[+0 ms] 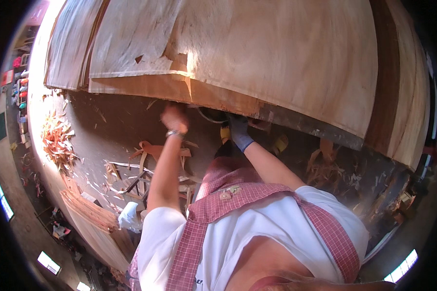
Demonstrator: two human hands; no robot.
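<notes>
My left hand [175,118], bare and with a bracelet at the wrist, is at the near edge of a stack of thin wood veneer sheets [277,53]. Motion smears its fingers, so I cannot tell whether they hold anything. My right hand [239,130] wears a grey-blue glove and reaches in at the same edge. The overhang and shadow hide its fingers. Between the two hands a dark round object with a curved pale rim [211,115] partly shows; its kind is unclear. The top veneer is torn, with a ragged hole, left of the middle.
Wood shavings [58,138] lie heaped at the left. Loose veneer strips [136,179] litter the dark floor by my legs. Another veneer stack [92,218] stands at the lower left, with a white bag [129,217] beside it. Yellow footwear [280,144] shows below the edge.
</notes>
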